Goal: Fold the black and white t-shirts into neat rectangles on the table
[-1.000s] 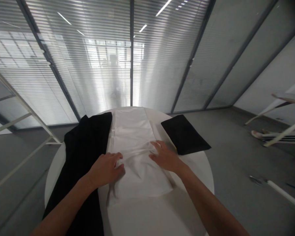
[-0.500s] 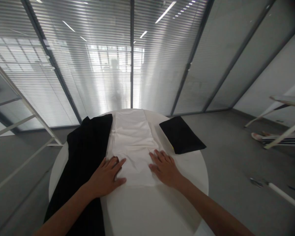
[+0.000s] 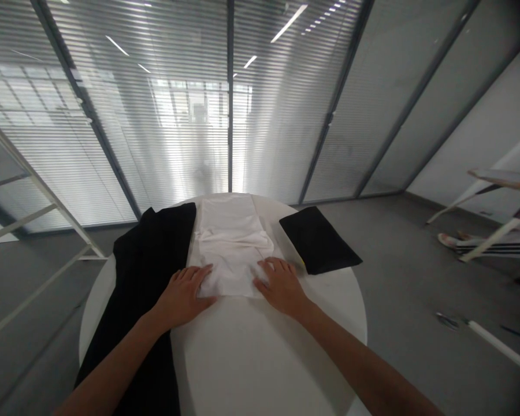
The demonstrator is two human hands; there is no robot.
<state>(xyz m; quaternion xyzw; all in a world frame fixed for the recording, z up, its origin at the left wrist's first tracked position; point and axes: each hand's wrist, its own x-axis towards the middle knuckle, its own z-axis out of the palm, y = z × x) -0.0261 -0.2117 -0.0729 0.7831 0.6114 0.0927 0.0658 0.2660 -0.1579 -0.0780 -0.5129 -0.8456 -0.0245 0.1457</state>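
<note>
A white cloth (image 3: 231, 222), maybe a folded garment, lies on a round white table (image 3: 260, 358). Creases run across its middle, where the fabric is bunched. My left hand (image 3: 184, 297) rests on its near left corner, fingers spread and thumb stretched out. On the near right corner lies my right hand (image 3: 281, 286), palm down with its fingers apart. Left of the white cloth, a long black cloth (image 3: 149, 260) hangs over the table's near side, partly under my left forearm. At the right stands out a flat black rectangular piece (image 3: 320, 240), its corner past the table's rim.
Behind the table is a glass partition with blinds (image 3: 268, 138). A white metal frame (image 3: 47, 193) stands on the left. To the right are a white-legged table (image 3: 498, 225), a person's striped trouser leg (image 3: 481, 247) and a white pole (image 3: 500, 346) near the floor.
Both hands have moved slightly away from me, pushing the white cloth's near edge forward. Its near part has shortened and the folds across the middle have grown.
</note>
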